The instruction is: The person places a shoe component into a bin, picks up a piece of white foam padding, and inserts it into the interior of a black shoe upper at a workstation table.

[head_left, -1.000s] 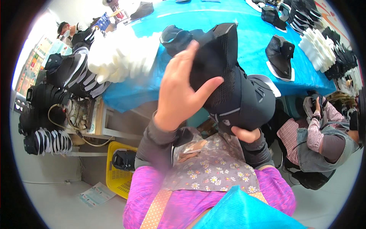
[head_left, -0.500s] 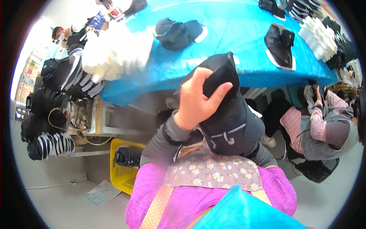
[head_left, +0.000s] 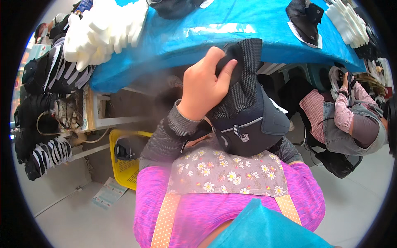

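Note:
In front of my lap is a black shoe upper (head_left: 244, 130), with a mesh front part, a smooth padded body and a small shield-shaped badge. My left hand (head_left: 206, 84) is closed on the far mesh end, thumb and fingers gripping the dark fabric, which is bent and crumpled there. My right forearm in its grey sleeve reaches behind the upper's right side. The right hand's fingers are hidden there, so its grip does not show.
A blue-covered table (head_left: 206, 35) spans the far side. On it are stacked white foam pieces (head_left: 103, 33) and a black shoe upper (head_left: 305, 20). At left stand more black uppers (head_left: 45, 74) and a yellow basket (head_left: 124, 171). A seated co-worker (head_left: 351, 111) is at right.
The mesh end, smoother and spread before, is now bunched up in my left hand's tighter grip. The view has shifted, so the table sits higher in the picture.

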`<state>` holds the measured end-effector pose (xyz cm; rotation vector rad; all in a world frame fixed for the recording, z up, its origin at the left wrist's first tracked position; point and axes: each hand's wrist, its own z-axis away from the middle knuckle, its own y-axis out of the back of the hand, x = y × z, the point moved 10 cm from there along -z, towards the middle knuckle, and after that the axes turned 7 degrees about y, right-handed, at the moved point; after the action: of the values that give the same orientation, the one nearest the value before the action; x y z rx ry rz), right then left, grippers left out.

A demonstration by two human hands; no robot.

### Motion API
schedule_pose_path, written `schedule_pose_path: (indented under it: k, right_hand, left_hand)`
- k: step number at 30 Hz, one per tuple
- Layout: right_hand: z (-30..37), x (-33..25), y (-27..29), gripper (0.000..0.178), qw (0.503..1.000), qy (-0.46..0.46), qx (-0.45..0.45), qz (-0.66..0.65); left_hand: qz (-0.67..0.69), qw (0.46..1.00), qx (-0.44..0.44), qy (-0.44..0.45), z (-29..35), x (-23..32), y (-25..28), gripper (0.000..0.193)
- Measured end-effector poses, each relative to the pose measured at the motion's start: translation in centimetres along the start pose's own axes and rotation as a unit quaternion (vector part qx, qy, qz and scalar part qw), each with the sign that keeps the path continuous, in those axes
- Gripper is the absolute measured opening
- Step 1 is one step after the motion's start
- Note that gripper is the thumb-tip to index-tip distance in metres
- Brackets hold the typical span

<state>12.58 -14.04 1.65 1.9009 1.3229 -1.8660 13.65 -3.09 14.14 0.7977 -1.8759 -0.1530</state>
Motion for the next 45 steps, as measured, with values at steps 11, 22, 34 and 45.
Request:
schedule_pose_path:
  k: [11, 22, 34, 45]
  right_hand:
    - [3.5, 0.5, -0.8, 0.071, 0.999, -0.034, -0.012, -0.002]
    - [2.9, 0.7, -0.2, 0.071, 0.999, -0.038, 0.001, -0.001]
    - [-1.5, 1.4, 2.4, 0.070, 0.998, -0.013, 0.050, -0.036]
    - [0.3, 1.6, 1.2, 0.070, 0.997, -0.034, 0.040, -0.051]
  left_hand:
    - [0.034, 0.990, 0.048, 0.131, 0.6, -5.3, -0.3, 0.030]
    - [-0.031, 0.977, -0.109, 0.182, 2.3, -6.9, 0.9, 0.053]
    - [-0.062, 0.987, -0.135, -0.053, -0.7, -1.0, 0.8, 0.022]
    - [0.235, 0.894, -0.312, 0.221, 0.0, -6.6, -1.1, 0.022]
